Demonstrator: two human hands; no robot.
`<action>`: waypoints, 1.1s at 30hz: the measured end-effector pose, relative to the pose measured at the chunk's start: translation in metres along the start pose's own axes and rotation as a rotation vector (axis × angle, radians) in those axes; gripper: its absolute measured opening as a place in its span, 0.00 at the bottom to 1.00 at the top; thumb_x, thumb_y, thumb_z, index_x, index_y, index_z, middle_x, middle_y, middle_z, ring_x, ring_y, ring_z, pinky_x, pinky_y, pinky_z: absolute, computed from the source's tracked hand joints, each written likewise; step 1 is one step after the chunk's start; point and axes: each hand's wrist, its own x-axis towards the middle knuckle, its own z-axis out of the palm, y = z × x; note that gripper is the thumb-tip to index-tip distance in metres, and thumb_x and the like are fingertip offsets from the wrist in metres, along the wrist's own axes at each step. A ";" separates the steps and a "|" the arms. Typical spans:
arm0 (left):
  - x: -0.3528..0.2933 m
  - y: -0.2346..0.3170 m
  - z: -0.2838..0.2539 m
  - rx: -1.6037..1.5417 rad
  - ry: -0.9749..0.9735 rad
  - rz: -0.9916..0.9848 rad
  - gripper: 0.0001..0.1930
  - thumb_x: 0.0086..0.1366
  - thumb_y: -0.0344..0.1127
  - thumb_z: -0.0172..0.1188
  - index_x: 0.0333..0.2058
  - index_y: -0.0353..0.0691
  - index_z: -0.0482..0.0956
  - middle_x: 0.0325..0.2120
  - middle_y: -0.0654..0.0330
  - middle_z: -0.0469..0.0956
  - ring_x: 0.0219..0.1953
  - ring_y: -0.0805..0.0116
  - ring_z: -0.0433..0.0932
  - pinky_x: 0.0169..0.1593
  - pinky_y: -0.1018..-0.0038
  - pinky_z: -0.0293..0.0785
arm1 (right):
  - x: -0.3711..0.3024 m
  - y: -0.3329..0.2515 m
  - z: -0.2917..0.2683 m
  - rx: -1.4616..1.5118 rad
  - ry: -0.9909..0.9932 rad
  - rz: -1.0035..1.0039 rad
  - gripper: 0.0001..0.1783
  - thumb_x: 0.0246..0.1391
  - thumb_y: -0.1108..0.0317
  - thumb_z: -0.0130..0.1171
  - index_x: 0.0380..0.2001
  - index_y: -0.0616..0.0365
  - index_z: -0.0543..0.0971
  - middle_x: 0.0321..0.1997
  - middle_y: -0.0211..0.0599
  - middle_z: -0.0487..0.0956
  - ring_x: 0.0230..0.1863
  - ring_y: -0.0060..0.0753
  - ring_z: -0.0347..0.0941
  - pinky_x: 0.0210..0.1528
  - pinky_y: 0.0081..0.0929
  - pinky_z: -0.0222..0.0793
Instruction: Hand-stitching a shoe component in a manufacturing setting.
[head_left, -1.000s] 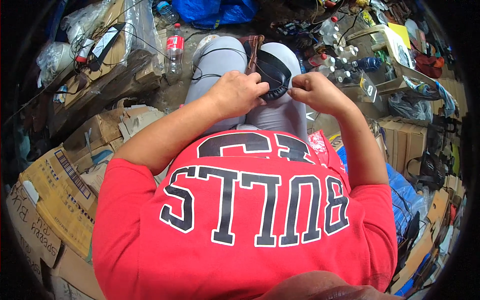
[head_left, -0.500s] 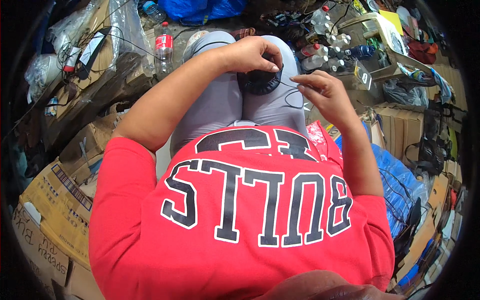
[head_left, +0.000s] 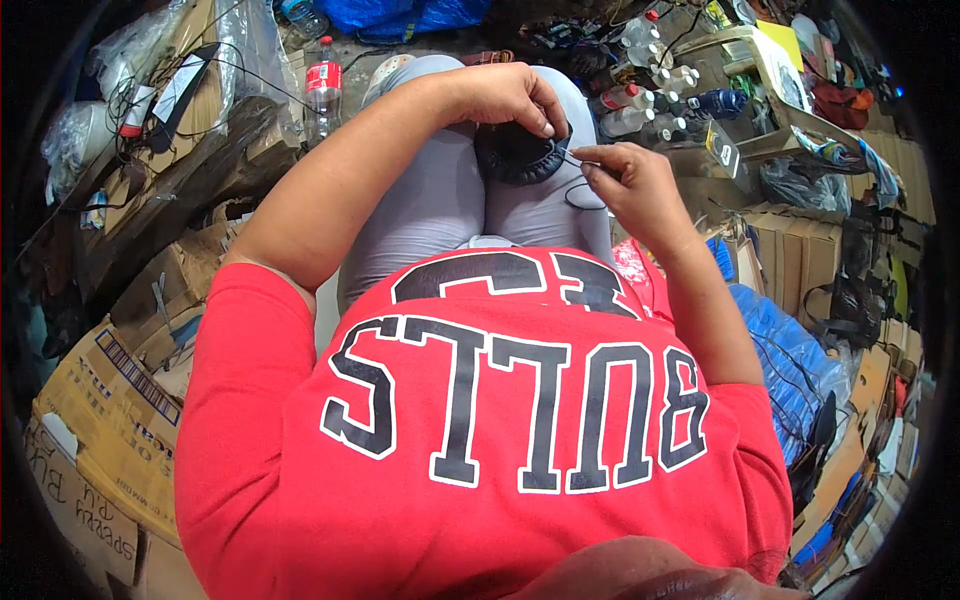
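On my grey-trousered thighs [head_left: 425,190] rests a round black piece with a gathered, stitched-looking rim [head_left: 522,165]. I cannot tell its exact kind. My left hand [head_left: 515,98] reaches over its far side, fingers curled and closed on the upper edge. To its right my right hand [head_left: 632,185] is closed in a pinch, its fingertips by the piece's right edge. A thin dark cord [head_left: 583,207] loops below those fingertips. Between the pinch and the rim shows a small pale sliver, too small to name.
A plastic bottle with a red cap and label [head_left: 323,88] stands left of my knees. Several bottles [head_left: 630,120] cluster at the right. Cardboard boxes [head_left: 110,410] lie at the left, a blue plastic sheet [head_left: 785,370] at the right, and a blue bag [head_left: 400,15] at the far side.
My right hand has moved slightly left and up, closer to the black piece's edge. The cord loop has become smaller. My left hand still grips the piece.
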 end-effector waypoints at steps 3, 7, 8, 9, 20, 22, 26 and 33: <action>0.004 0.001 0.001 0.023 0.009 -0.024 0.12 0.54 0.30 0.62 0.38 0.37 0.81 0.32 0.63 0.80 0.37 0.74 0.76 0.46 0.79 0.68 | -0.002 -0.002 0.002 -0.025 0.023 0.017 0.11 0.47 0.70 0.57 0.35 0.56 0.81 0.29 0.45 0.77 0.30 0.43 0.75 0.35 0.30 0.70; 0.009 -0.004 0.001 -0.018 0.001 -0.032 0.12 0.54 0.30 0.62 0.38 0.36 0.81 0.32 0.63 0.81 0.37 0.74 0.76 0.46 0.79 0.68 | 0.003 -0.007 -0.006 -0.165 0.009 -0.069 0.11 0.45 0.71 0.57 0.34 0.56 0.81 0.29 0.46 0.77 0.31 0.43 0.75 0.36 0.32 0.70; 0.009 -0.004 0.001 -0.016 0.000 -0.010 0.11 0.54 0.30 0.62 0.38 0.36 0.81 0.32 0.63 0.81 0.37 0.74 0.76 0.47 0.79 0.68 | 0.006 -0.006 -0.007 -0.163 0.011 -0.069 0.11 0.45 0.71 0.57 0.34 0.56 0.81 0.29 0.46 0.77 0.31 0.43 0.75 0.36 0.32 0.70; 0.010 -0.004 0.002 -0.014 -0.001 0.012 0.11 0.54 0.30 0.62 0.38 0.36 0.81 0.32 0.62 0.81 0.36 0.74 0.76 0.47 0.79 0.69 | 0.008 -0.004 -0.008 -0.148 -0.006 -0.074 0.11 0.44 0.72 0.56 0.34 0.56 0.81 0.29 0.46 0.77 0.31 0.44 0.75 0.36 0.32 0.71; 0.014 -0.003 0.005 0.068 0.034 0.050 0.11 0.55 0.31 0.62 0.38 0.36 0.81 0.31 0.62 0.81 0.36 0.75 0.76 0.47 0.77 0.69 | 0.015 -0.006 -0.006 -0.262 -0.025 -0.131 0.11 0.44 0.70 0.54 0.32 0.57 0.81 0.30 0.47 0.78 0.33 0.45 0.76 0.40 0.36 0.71; 0.014 -0.005 0.003 0.090 0.031 0.041 0.10 0.55 0.31 0.62 0.38 0.36 0.81 0.32 0.62 0.81 0.37 0.74 0.76 0.47 0.77 0.69 | 0.014 0.002 -0.005 -0.203 -0.029 -0.115 0.10 0.45 0.71 0.56 0.33 0.58 0.81 0.30 0.46 0.79 0.32 0.43 0.76 0.38 0.33 0.71; 0.012 -0.010 0.002 0.124 -0.016 0.114 0.11 0.54 0.28 0.62 0.38 0.37 0.81 0.34 0.60 0.80 0.39 0.72 0.75 0.47 0.77 0.68 | 0.018 0.033 -0.007 0.145 -0.136 0.036 0.12 0.48 0.76 0.57 0.38 0.54 0.81 0.27 0.33 0.74 0.32 0.24 0.72 0.36 0.20 0.67; 0.014 -0.005 0.003 0.197 -0.001 0.120 0.12 0.52 0.26 0.62 0.38 0.37 0.81 0.32 0.60 0.80 0.36 0.72 0.76 0.46 0.76 0.69 | 0.032 0.077 0.002 0.589 -0.347 0.060 0.13 0.49 0.76 0.57 0.40 0.55 0.81 0.35 0.28 0.74 0.39 0.19 0.68 0.43 0.16 0.64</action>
